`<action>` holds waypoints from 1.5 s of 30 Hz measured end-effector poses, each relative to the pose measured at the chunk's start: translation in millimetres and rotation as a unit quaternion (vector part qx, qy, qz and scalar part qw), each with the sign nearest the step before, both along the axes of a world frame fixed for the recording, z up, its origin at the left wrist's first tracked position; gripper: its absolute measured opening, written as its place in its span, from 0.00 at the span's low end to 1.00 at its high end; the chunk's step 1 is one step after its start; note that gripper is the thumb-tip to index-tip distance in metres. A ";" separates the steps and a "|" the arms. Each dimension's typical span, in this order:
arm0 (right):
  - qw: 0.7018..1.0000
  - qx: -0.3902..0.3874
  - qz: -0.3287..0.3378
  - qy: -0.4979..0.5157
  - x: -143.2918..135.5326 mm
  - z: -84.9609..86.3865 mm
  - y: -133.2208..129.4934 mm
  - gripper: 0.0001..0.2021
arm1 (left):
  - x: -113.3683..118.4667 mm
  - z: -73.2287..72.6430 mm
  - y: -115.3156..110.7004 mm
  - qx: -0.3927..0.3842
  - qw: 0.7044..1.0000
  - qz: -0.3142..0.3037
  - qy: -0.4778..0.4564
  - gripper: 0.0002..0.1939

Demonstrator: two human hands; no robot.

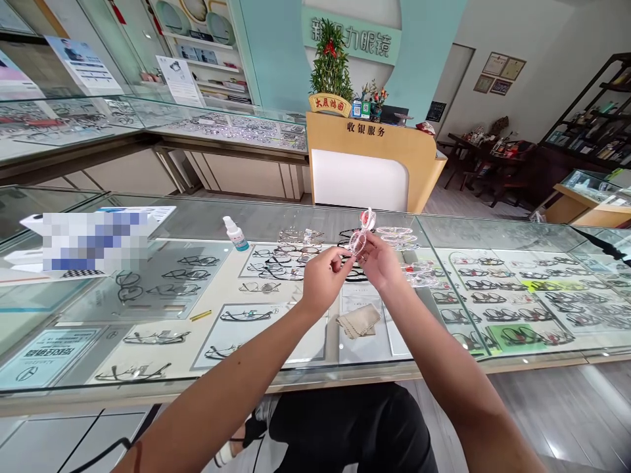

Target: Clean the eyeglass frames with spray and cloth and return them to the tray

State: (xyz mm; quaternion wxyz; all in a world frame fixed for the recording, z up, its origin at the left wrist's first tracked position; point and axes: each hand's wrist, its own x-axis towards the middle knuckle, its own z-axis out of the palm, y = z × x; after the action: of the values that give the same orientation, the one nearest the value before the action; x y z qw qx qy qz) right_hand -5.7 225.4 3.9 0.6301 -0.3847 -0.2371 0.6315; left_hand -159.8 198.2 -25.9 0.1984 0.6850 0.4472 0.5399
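A pair of pink-framed eyeglasses (358, 243) is held up over the glass counter between my two hands. My left hand (323, 276) pinches the frame's near edge between thumb and fingers. On the other side, my right hand (382, 261) grips it too, its fingers around the frame. Below my hands a beige cleaning cloth (359, 322) lies folded on the counter. Several eyeglasses, among them pale pink ones (397, 234), lie just beyond and to the right of my hands. Part of the held frame is hidden behind my fingers.
A spray bottle (235, 234) with blue liquid stands on the glass counter (296, 376), left of my hands. A yellow strip (200, 315) shows nearer me. Papers (158, 214) lie at the far left. Many eyeglasses are displayed in the case. A wooden cashier desk (424, 167) stands beyond.
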 end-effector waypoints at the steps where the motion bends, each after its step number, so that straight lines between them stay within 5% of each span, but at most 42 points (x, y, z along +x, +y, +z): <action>1: 1.000 -0.001 -0.003 0.002 -0.3 1.0 -0.5 0.11 | -0.4 0.2 0.1 0.018 1.000 0.004 0.002 0.07; 7: 0.999 -0.020 0.007 -0.026 -1.7 11.8 -5.9 0.09 | -6.2 4.3 2.3 0.063 0.997 0.026 -0.022 0.07; 10: 0.983 0.002 0.088 -0.162 7.3 22.6 -11.7 0.11 | -12.9 8.7 7.3 0.016 0.996 0.036 -0.085 0.08; 12: 0.942 0.062 0.078 -0.322 18.1 30.0 -16.1 0.10 | -16.9 11.6 11.1 -0.025 0.991 0.034 -0.130 0.08; 15: 0.817 0.175 -0.038 -0.548 34.7 37.6 -20.3 0.08 | -19.8 14.5 14.6 -0.061 0.985 0.017 -0.161 0.09; 18: 0.715 0.262 -0.052 -0.646 44.1 39.0 -20.3 0.11 | -18.8 14.1 14.7 -0.062 0.987 -0.004 -0.146 0.09; 25: 0.635 0.274 -0.011 -0.722 46.6 37.6 -15.0 0.09 | -16.8 9.4 11.8 -0.069 0.991 -0.041 -0.108 0.09; 30: 0.613 0.262 0.013 -0.745 49.4 40.4 -13.6 0.07 | -17.1 9.8 11.9 -0.079 0.988 -0.046 -0.123 0.09; 38: 0.653 0.271 0.050 -0.706 53.8 41.3 -12.9 0.06 | -16.3 5.9 14.6 -0.081 0.989 -0.064 -0.107 0.10; 45: 0.659 0.172 -0.015 -0.732 94.3 45.3 -5.8 0.09 | -16.2 7.5 15.2 -0.073 0.989 -0.055 -0.118 0.13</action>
State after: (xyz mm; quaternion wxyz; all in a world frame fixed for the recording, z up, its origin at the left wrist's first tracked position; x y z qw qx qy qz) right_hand 88.6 219.6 49.2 0.3168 -0.6109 -0.7207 0.0840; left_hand -176.0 213.4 -18.4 0.3285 0.6235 0.4209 0.5711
